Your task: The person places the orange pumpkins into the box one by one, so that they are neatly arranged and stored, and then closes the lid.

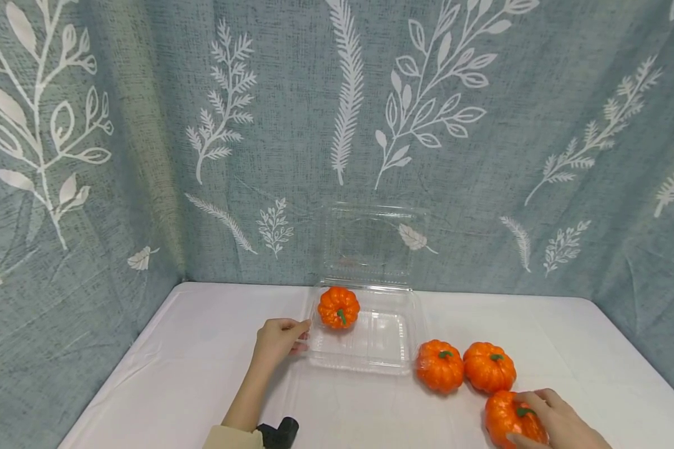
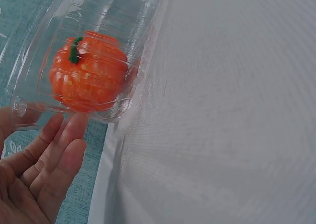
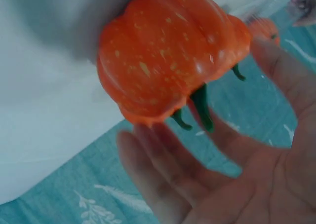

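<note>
Pumpkin [image 1: 503,416] sits at the right hand [image 1: 560,421] — between thumb and fingers.

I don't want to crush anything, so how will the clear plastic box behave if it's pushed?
The clear box will probably flex, since its walls look thin. It likely slides easily, holding just one pumpkin. Its raised lid may wobble, seemingly joined along one edge.

"What colour are the pumpkins [image 1: 439,371]?"
"Bright orange, with green stems [image 1: 446,353]! One pumpkin [image 3: 163,56] has tiny yellow specks (like freckles)."
"And the curtain [image 1: 292,125]?"
"Blue-green, with white leaf pictures [image 1: 346,93] all over."
"The tablecloth [image 1: 202,337]?"
"White. The box [image 1: 384,333] is see-through, and the sleeve [image 1: 233,438] is cream."
</note>
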`<action>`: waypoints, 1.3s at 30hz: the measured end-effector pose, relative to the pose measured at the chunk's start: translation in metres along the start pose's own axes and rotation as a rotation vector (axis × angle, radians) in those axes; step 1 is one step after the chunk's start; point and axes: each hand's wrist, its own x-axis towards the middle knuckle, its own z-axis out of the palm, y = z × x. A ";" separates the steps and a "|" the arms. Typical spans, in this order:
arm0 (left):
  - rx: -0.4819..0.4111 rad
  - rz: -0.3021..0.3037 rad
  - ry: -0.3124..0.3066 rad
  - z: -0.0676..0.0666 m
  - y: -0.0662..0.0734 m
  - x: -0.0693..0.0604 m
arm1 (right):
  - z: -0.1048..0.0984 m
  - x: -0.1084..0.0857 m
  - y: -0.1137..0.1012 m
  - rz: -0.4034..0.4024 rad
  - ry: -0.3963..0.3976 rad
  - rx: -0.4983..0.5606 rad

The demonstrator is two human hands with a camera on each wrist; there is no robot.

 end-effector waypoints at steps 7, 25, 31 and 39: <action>-0.007 0.006 0.002 0.000 0.000 0.000 | 0.007 0.005 0.004 0.015 0.040 -0.004; -0.031 0.026 0.000 -0.003 0.000 -0.001 | 0.013 0.007 0.003 0.032 0.077 0.031; -0.035 -0.010 0.007 0.000 -0.001 0.001 | 0.014 0.005 0.001 0.010 0.098 0.053; -0.031 0.003 -0.002 0.000 0.000 -0.001 | 0.011 0.006 -0.002 -0.001 0.105 0.035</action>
